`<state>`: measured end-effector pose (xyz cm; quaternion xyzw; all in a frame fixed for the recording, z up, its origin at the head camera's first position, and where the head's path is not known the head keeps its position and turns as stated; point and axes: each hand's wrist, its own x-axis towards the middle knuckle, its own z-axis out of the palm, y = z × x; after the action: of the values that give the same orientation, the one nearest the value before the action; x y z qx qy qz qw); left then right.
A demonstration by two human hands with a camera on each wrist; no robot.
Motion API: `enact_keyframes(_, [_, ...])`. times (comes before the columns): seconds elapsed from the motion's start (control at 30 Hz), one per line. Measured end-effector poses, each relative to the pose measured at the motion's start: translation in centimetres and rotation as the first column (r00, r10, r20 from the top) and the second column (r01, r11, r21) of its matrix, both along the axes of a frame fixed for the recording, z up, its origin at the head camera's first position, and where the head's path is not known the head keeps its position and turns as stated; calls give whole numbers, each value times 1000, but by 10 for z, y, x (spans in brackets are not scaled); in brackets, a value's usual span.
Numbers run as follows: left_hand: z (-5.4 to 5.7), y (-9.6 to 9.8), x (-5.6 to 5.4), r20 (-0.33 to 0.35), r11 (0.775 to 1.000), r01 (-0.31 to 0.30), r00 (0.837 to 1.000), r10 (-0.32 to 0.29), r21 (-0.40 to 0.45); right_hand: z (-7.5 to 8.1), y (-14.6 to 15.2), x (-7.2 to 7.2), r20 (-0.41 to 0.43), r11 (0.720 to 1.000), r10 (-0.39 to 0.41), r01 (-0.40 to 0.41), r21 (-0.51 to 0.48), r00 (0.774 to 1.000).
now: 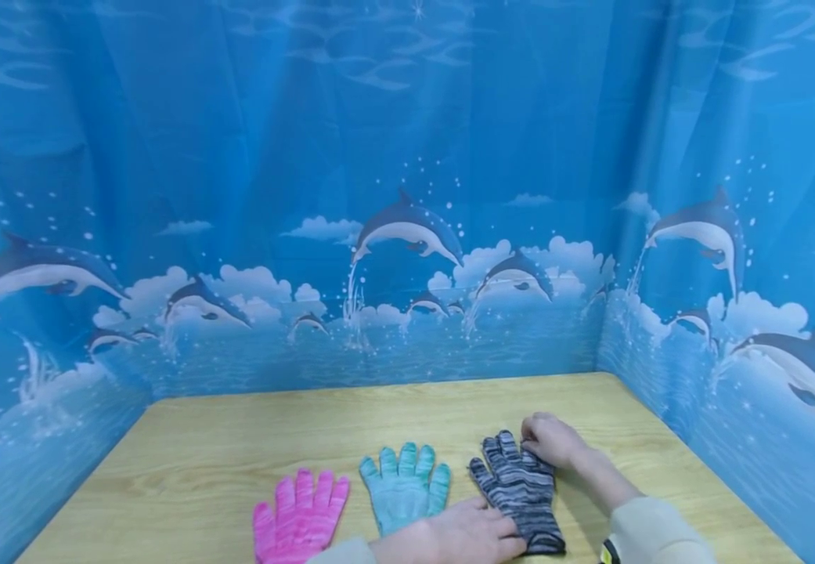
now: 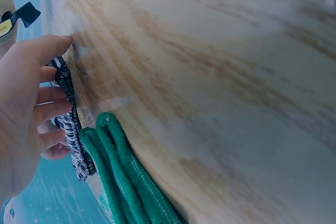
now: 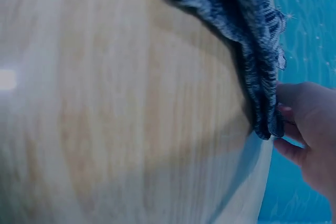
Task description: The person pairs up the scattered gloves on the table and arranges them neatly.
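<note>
A black-and-grey striped knit glove lies flat on the wooden table, fingers pointing away. My left hand rests across its lower left side near the cuff, fingers fairly straight; the left wrist view shows those fingers against the glove's edge. At the glove's upper right, my right hand pinches one of its fingertips. Seen from the right wrist, thumb and fingers of that hand close at the end of the glove. A turquoise glove lies just left, partly covered by my left forearm.
Further left lies a pink glove, its lower end by my left sleeve. The wooden table has a blue dolphin-print curtain behind it and on both sides. A black band with a yellow label sits at my right wrist.
</note>
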<state>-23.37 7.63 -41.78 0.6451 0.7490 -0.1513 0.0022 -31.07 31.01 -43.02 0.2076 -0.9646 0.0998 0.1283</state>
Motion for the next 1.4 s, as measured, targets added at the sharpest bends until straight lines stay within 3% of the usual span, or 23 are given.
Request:
enact_keyframes(0.13, [-1,-1,0,-7,1000,10,1000,-10,15,-1,-1,0,-111,999,-22,25,20,994])
enact_keyframes(0.2, [-1,-1,0,-3,1000,12,1000,-12,17,-1,-2,0,-124,999,-4,8,34,992])
enact_keyframes(0.43, [1,0,-1,33,1000,-8,999,8,-10,-2,0,2,-88,990,95,-85,109,992])
enact_keyframes(0.7, [1,-2,0,12,1000,12,1000,-12,9,10,-8,2,-55,996,62,-58,72,997])
enact_keyframes(0.97, [-1,-1,0,-3,1000,27,1000,-27,9,12,-24,-2,8,991,98,-99,87,995])
enact_keyframes(1.17, [-2,0,-1,-20,999,43,999,-42,18,5,-29,-4,-49,989,90,-83,126,995])
enact_keyframes(1.3, [-2,0,-1,-17,999,40,999,-40,22,9,-28,-6,-76,994,79,-73,80,994])
enact_keyframes(1.4, [-1,-1,-1,-14,999,33,999,-33,18,14,-27,-9,-63,993,113,-110,35,992])
